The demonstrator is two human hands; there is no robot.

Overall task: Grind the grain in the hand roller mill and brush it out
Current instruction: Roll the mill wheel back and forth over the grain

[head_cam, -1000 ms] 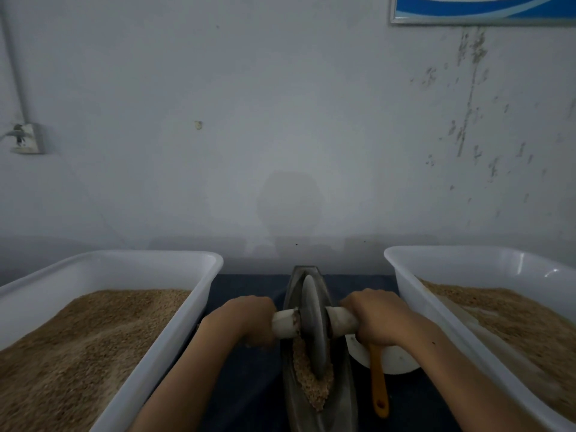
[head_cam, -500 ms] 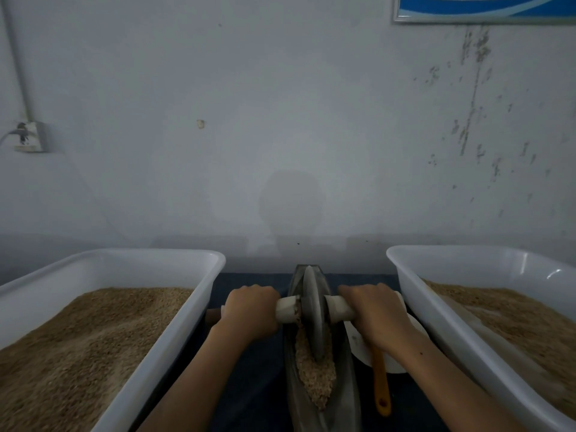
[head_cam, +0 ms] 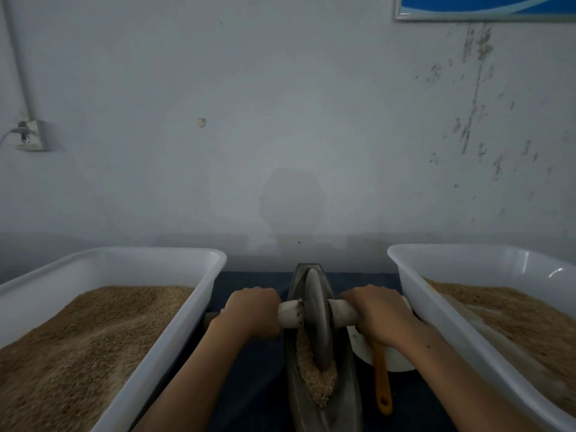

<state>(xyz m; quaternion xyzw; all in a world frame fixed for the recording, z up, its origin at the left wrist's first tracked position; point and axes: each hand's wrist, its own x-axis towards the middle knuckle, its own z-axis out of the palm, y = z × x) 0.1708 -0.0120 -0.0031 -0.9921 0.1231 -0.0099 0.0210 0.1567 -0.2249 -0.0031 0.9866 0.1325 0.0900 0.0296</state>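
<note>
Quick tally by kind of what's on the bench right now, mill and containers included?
White tubs of grain: 2 (left tub, right tub)
Roller mills: 1 (mill wheel in its metal trough)
White dishes: 1 (white dish)
Orange-handled tools: 1 (orange handle)
Total: 5

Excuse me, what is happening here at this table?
A person is grinding grain. The left hand and the right hand each grip one end of the white handle through a grey metal disc wheel, which stands in a narrow boat-shaped metal trough holding crushed brown grain. White plastic tubs of grain sit on both sides.
</note>
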